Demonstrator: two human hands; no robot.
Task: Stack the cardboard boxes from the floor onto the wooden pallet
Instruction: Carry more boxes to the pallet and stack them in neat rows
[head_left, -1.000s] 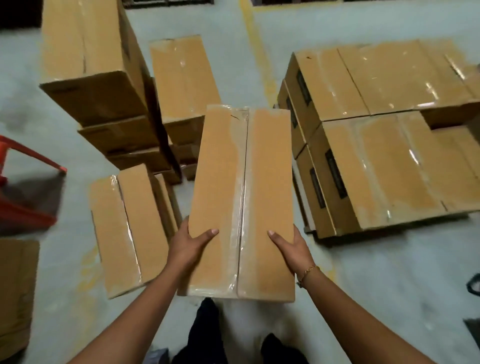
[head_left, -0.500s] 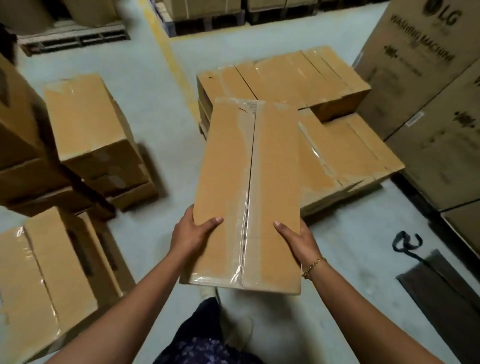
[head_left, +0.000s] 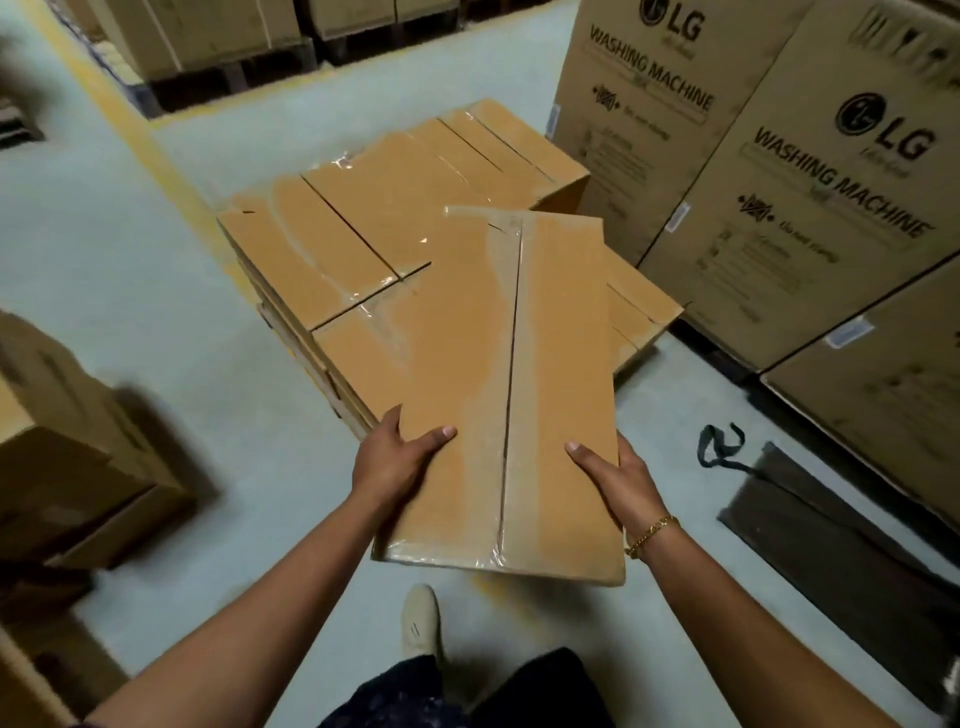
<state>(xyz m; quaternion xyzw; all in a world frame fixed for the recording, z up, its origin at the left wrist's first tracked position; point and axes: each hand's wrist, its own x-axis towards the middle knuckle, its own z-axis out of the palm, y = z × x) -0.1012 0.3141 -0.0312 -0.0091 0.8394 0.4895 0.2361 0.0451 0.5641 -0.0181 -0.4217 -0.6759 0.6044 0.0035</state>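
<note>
**Q:** What are your hands doing?

**A:** Both grip one long taped cardboard box (head_left: 498, 389) near its closer end. My left hand (head_left: 395, 462) clasps the left edge and my right hand (head_left: 618, 478) the right edge. Each thumb lies across the top; the other fingers curl under the sides, out of sight. A gold bracelet (head_left: 652, 535) sits on my right wrist.

**Q:** Where is the box?

**A:** In the air in front of me, flat side up, its tape seam running away from me. Its far end overlaps the near right part of a low stack of boxes (head_left: 363, 228); whether it touches them I cannot tell. The pallet beneath is mostly hidden.

**Q:** What surrounds it?

**A:** Tall cartons printed "LG Washing Machine" (head_left: 779, 182) stand just right of the stack. More brown boxes (head_left: 62, 457) sit at the left, blurred. The grey floor (head_left: 130, 260) carries a yellow line (head_left: 145, 145). A dark strap (head_left: 719, 447) and a dark mat (head_left: 831, 530) lie at the right. One pale shoe (head_left: 421, 618) shows below the box.
</note>
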